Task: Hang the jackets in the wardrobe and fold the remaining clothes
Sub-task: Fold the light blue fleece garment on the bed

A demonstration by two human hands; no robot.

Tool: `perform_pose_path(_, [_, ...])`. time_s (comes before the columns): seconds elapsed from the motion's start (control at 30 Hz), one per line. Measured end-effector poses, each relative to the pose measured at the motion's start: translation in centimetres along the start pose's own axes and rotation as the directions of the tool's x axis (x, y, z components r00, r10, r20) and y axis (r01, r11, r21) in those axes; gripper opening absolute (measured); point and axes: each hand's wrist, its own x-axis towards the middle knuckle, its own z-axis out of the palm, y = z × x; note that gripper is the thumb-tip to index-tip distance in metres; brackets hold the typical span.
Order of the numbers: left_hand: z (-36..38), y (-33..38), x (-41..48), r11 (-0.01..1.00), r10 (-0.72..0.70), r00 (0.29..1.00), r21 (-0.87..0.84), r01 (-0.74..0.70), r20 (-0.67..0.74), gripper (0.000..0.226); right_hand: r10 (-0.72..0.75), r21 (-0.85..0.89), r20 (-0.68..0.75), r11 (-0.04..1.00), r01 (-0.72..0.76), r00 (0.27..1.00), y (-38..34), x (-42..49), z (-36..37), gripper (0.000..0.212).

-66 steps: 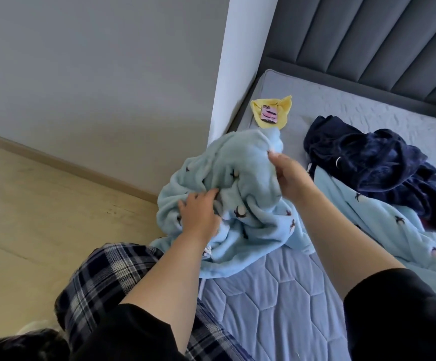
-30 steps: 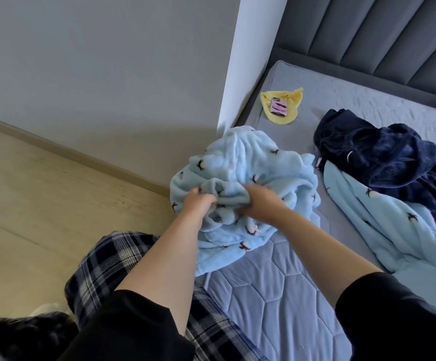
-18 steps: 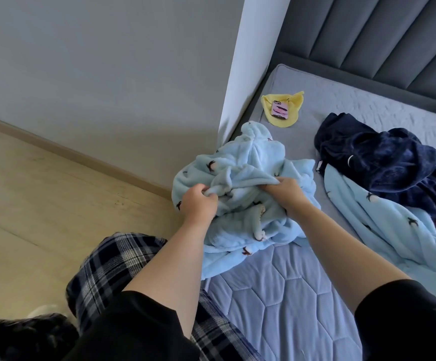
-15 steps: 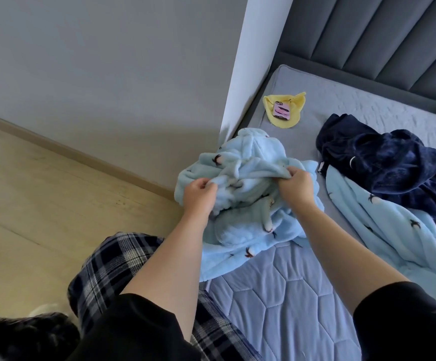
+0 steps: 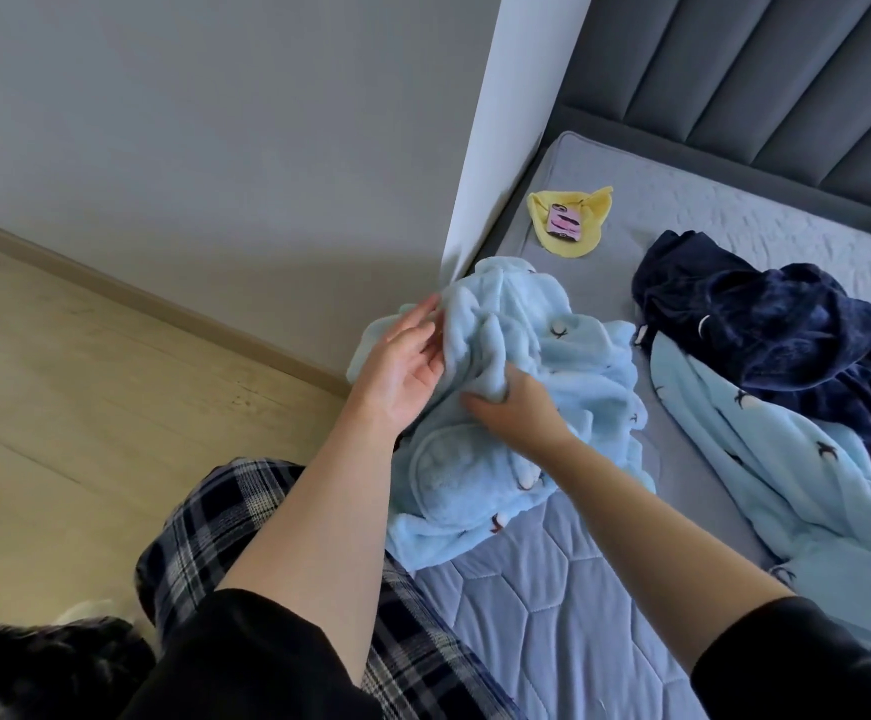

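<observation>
A crumpled light-blue fleece garment (image 5: 558,356) with small dark prints lies bunched at the left edge of the bed (image 5: 552,605). My right hand (image 5: 513,413) grips a fold of it from below, fingers buried in the fabric. My left hand (image 5: 404,366) is beside the garment's left side, palm turned toward it and fingers straight, their tips touching the fleece. A second light-blue printed fleece piece (image 5: 766,459) lies spread to the right. A dark navy plush garment (image 5: 781,330) is heaped above it.
A yellow cloth (image 5: 586,220) with a pink phone (image 5: 563,223) on it sits near the bed's far left corner. A white wall edge (image 5: 480,148) rises just behind the bundle. Grey padded headboard (image 5: 760,70) at the back, wooden floor (image 5: 85,407) on the left, my plaid trouser leg (image 5: 225,537) below.
My left hand has let go of the fleece and opened beside it. My right hand has dropped lower and taken a new fold from underneath.
</observation>
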Motion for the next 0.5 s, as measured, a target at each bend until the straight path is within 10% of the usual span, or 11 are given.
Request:
perform_pose_path(0.13, [-0.7,0.2,0.2,0.936,0.148,0.941,0.349,-0.034,-0.303,0.042,0.203,0.322,-0.060,0.931,-0.174,0.977,-0.4,1.0,-1.7,0.025])
perform_pose_path(0.23, [-1.6,0.2,0.0,0.822,0.362,0.797,0.569,-0.028,-0.484,0.042,0.308,0.753,0.024,0.620,-0.220,0.951,-1.2,1.8,-4.7,0.025])
perform_pose_path(0.3, [-1.9,0.0,0.1,0.797,0.328,0.828,0.604,0.016,-0.455,0.052,0.272,0.885,0.119,0.406,-0.226,0.955,-1.0,2.4,-7.2,0.033])
perform_pose_path(0.37, [-1.5,-0.2,0.1,0.899,0.120,0.906,0.431,0.074,-0.406,0.055,0.316,0.787,0.037,0.576,-0.223,0.948,-0.3,3.2,-9.3,0.035])
perform_pose_path(0.43, [-1.0,-0.8,-0.3,0.925,-0.120,0.957,0.322,0.204,-0.263,0.038,0.315,0.325,-0.107,0.908,-0.266,0.943,0.8,4.2,-10.5,0.019])
perform_pose_path(0.5, [-0.7,-1.8,-0.6,0.893,-0.294,0.922,0.272,0.360,-0.253,0.042,0.275,-0.129,-0.130,0.948,-0.291,0.953,2.4,4.8,-10.4,0.034])
